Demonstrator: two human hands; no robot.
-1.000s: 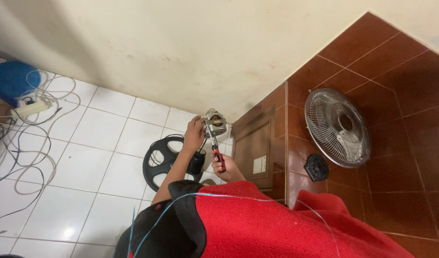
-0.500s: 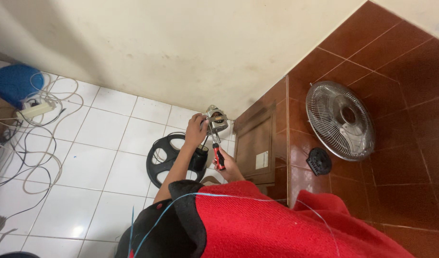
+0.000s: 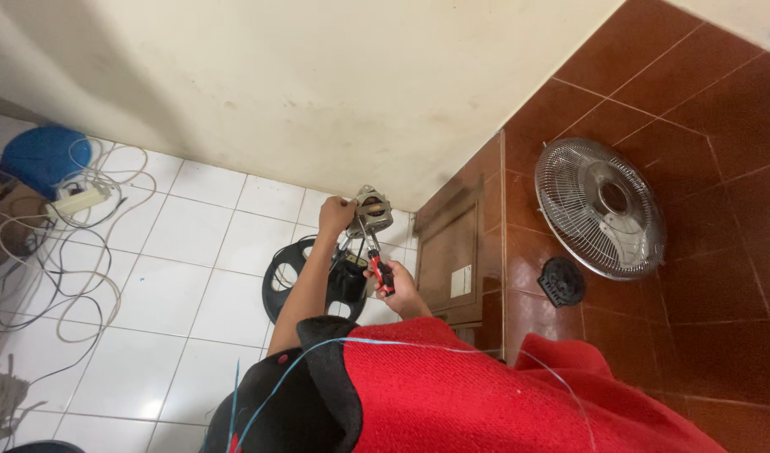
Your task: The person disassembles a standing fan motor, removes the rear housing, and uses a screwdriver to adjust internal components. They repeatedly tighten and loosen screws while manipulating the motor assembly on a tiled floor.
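The left hand grips the fan motor; the right hand is closed on red-handled pliers working at it. The next move likely needs steady bracing.

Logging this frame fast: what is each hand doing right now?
Left hand: closed on the fan motor.
Right hand: closed on red-handled pliers, tips at the motor.

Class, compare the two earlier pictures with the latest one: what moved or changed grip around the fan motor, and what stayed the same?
Very little changed. The left hand still holds the fan motor, and the right hand keeps the red-handled pliers pointed up at it; both grips are the same. Only the camera view drifted slightly. The fan grille, black fan guard and cables lie as before.
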